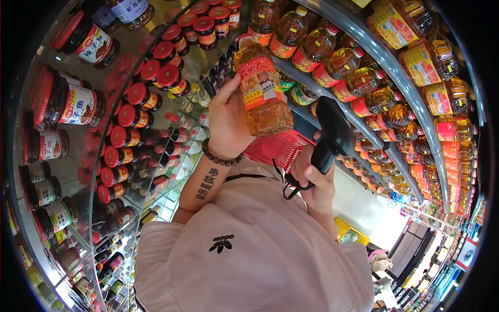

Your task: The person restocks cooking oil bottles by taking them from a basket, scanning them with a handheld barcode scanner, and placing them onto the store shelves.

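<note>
My left hand is closed around a plastic bottle of cooking oil with a red and orange label. The bottle is raised and slightly tilted, its label facing me. In my right hand is a black handheld barcode scanner, gripped by its handle, with a thin cord loop hanging beside it. The scanner's head is to the right of the bottle, apart from it. Below and between the two hands shows part of a red plastic basket.
Glass shelves on the left carry rows of red-lidded sauce jars. On the right, metal-edged shelves hold many oil bottles. A yellow crate stands farther off at the lower right.
</note>
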Tool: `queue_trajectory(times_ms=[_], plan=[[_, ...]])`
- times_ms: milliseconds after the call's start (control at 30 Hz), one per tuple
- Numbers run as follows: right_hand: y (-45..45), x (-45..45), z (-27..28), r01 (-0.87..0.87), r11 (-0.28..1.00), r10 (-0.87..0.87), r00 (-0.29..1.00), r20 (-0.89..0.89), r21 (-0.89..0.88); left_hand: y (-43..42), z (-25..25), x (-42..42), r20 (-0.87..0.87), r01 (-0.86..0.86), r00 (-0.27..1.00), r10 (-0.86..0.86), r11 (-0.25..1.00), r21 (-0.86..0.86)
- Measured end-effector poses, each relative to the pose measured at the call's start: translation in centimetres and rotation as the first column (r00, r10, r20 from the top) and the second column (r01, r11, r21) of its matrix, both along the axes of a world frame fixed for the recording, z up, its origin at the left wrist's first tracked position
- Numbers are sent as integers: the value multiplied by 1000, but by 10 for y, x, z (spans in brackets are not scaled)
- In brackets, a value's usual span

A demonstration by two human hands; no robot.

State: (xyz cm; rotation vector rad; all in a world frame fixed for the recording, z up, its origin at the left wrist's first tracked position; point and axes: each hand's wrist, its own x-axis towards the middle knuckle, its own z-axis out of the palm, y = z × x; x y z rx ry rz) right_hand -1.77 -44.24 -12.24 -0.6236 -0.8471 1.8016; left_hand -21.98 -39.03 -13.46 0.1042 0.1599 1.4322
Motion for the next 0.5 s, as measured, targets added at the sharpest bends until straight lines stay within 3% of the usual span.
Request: queue_trajectory(times_ms=[133, 333, 400, 467, 500], plan=[[1, 1, -1, 29, 999, -30, 999, -28, -39, 2, 3, -1, -28, -15, 1000, 13, 998, -66], [3, 1, 0, 45, 996, -47, 998, -33, -71, 5, 2, -2, -69, 51, 996, -49, 998, 32], [4, 1, 3, 61, 995, -64, 997, -36, -81, 10, -1, 1, -294, -43, 956, 16, 995, -87], [5, 3, -1, 70, 994, -77, 994, -80, -84, 17, -4, 5, -356, -32, 935, 11, 998, -54], [6, 4, 3, 76, 993, -82, 994, -72, -90, 19, 0, 6, -483, 9, 876, -15, 1000, -15]])
